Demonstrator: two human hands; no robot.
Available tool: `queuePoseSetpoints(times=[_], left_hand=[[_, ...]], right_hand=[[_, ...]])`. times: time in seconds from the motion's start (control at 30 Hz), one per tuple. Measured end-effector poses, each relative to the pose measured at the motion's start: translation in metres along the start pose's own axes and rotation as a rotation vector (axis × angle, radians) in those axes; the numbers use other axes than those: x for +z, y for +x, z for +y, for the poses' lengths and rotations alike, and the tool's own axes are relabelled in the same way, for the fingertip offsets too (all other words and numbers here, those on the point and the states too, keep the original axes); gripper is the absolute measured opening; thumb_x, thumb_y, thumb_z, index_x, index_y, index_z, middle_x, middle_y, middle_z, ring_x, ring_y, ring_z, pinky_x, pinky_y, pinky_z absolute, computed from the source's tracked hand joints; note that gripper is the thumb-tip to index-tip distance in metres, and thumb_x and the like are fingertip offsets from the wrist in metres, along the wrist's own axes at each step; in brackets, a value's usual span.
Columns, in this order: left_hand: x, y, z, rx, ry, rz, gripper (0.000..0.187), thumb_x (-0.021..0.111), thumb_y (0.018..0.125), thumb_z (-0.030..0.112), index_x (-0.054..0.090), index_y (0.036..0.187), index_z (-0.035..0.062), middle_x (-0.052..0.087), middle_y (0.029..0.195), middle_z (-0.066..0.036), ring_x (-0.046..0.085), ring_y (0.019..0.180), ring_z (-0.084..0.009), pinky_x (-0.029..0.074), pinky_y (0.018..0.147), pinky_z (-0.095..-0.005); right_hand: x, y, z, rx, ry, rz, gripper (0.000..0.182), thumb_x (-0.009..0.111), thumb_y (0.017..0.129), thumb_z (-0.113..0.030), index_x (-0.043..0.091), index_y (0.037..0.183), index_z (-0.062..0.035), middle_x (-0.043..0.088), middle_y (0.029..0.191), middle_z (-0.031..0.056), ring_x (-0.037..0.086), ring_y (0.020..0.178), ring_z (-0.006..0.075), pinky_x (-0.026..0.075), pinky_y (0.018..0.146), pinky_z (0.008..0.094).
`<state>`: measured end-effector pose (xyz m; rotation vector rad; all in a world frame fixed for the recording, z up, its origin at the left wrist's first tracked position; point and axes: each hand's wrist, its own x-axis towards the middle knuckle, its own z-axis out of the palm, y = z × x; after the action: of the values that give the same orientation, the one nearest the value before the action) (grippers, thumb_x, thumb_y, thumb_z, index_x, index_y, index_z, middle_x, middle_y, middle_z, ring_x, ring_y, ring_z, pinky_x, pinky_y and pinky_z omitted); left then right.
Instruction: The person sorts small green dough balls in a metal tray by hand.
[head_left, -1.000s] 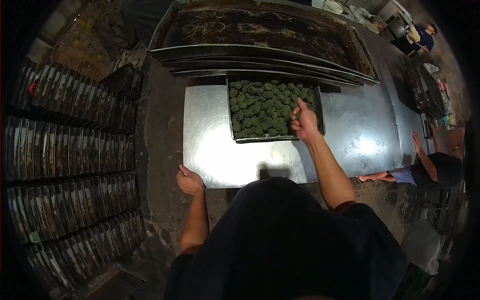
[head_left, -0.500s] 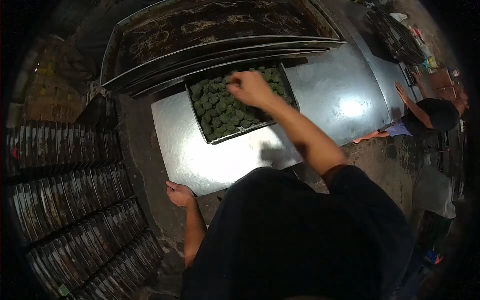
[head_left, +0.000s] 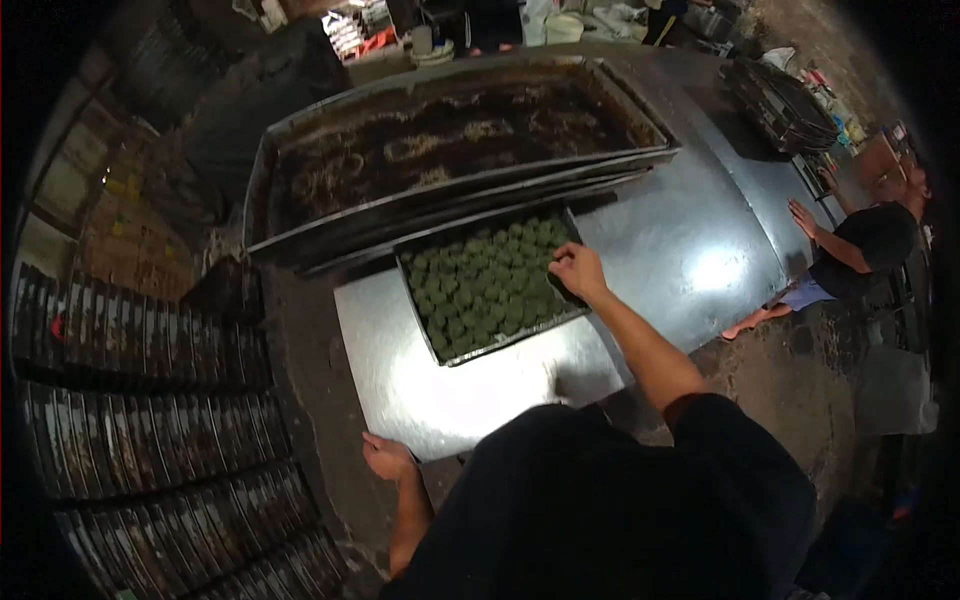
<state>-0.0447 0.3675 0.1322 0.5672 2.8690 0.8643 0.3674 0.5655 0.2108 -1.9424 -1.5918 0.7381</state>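
A dark metal tray (head_left: 455, 357) full of small green balls (head_left: 480, 285) lies on a shiny steel table (head_left: 440, 395), its far end tucked under a stack of big empty trays. My right hand (head_left: 577, 270) hovers over the tray's right side, fingers curled among the green balls; whether it holds one I cannot tell. My left hand (head_left: 387, 458) rests on the table's near left corner and holds nothing.
Large stained baking trays (head_left: 450, 150) are stacked at the back of the table. Rows of narrow dark tins (head_left: 150, 400) fill the floor at the left. Another person (head_left: 860, 240) crouches at the right with a hand on the table's edge. More stacked trays (head_left: 785, 105) sit far right.
My right hand has moved from the tray's far middle to its right side. The view has tilted up and shifted. My left hand stays on the table corner.
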Motion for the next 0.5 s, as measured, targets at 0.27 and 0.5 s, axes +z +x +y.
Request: queuePoseSetpoints(times=[0.27, 0.5], left_hand=[[0.012, 0.006, -0.009, 0.088, 0.010, 0.108, 0.056, 0.038, 0.099, 0.046, 0.065, 0.099, -0.0034, 0.063, 0.100, -0.022, 0.058, 0.094, -0.0413, 0.045, 0.081, -0.0499], [0.009, 0.001, -0.009, 0.088, 0.019, 0.082, 0.052, 0.038, 0.099, 0.042, 0.064, 0.092, -0.0031, 0.061, 0.094, -0.022, 0.057, 0.090, -0.0415, 0.044, 0.077, -0.0512]], right_hand=[[0.010, -0.029, -0.042, 0.478, 1.067, -0.245, 0.047, 0.053, 0.093, -0.043, 0.060, 0.068, -0.0034, 0.055, 0.060, 0.0058, 0.045, 0.044, 0.0165, 0.035, 0.045, 0.0314], [-0.041, -0.037, -0.054, -0.063, 0.475, 0.045, 0.046, 0.053, 0.096, -0.037, 0.056, 0.065, -0.0031, 0.050, 0.053, 0.0007, 0.043, 0.047, 0.0075, 0.031, 0.043, 0.0276]])
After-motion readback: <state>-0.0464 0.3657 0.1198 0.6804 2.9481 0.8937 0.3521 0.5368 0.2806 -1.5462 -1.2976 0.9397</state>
